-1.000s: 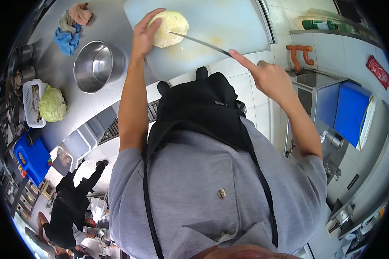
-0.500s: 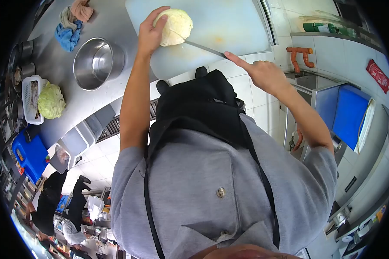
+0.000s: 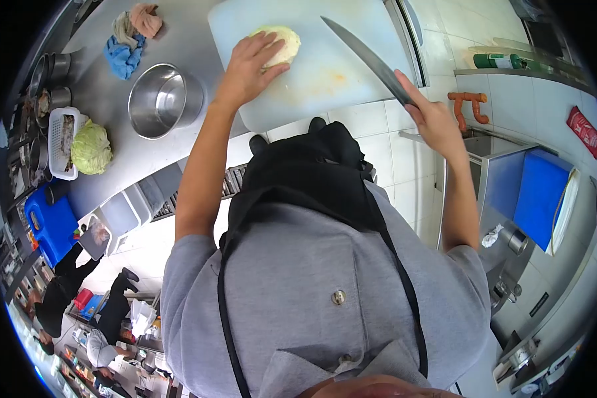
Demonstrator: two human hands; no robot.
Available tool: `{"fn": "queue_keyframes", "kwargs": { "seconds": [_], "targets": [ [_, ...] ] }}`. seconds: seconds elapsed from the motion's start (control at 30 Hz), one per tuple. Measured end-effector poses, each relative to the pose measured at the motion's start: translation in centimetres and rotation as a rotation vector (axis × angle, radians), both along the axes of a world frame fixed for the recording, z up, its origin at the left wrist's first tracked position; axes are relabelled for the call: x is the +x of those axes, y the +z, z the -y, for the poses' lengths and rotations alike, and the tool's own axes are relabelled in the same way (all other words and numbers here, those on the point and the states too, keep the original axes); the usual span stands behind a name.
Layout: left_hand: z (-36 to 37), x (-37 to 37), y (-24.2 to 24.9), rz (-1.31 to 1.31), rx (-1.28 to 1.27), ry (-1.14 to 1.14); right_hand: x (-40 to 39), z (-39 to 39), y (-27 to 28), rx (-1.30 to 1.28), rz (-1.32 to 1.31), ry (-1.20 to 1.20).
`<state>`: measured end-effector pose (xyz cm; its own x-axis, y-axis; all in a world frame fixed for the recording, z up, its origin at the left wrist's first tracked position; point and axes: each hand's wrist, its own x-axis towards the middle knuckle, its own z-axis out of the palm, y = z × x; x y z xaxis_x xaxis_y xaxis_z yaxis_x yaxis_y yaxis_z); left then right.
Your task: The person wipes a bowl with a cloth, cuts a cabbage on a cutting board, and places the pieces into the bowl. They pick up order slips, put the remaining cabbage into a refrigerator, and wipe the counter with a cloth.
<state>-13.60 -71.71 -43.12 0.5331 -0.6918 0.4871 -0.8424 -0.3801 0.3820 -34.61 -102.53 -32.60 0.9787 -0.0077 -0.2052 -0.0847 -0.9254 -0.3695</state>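
A pale cabbage (image 3: 282, 41) lies on the white cutting board (image 3: 331, 66) at the top of the view. My left hand (image 3: 252, 63) presses down on the cabbage from its near side, fingers spread over it. My right hand (image 3: 431, 116) grips the handle of a long kitchen knife (image 3: 365, 56). The blade is lifted off the cabbage and points up and to the left above the board's right part.
A steel bowl (image 3: 164, 99) stands left of the board on the metal counter. Cloths (image 3: 129, 40) lie beyond it. A second green cabbage (image 3: 91, 147) rests by a white basket (image 3: 61, 142). Other people stand at the lower left. A sink unit is at the right.
The knife has come out of the cabbage and swung up to the right. My left hand has flattened over the cabbage, which now lies lower on the board.
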Motion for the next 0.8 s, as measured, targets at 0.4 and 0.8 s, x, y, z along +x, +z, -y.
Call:
{"fn": "queue_keyframes", "kwargs": {
  "seconds": [0.4,0.8],
  "targets": [
    [0.9,-0.1,-1.2,-0.033,-0.209,0.134,4.0,-5.7,-3.9,0.134,-0.023,-0.049],
    [1.1,-0.4,0.0,-0.692,-0.505,0.275,3.8,-8.3,-5.9,0.178,-0.023,-0.130]
  ]
}}
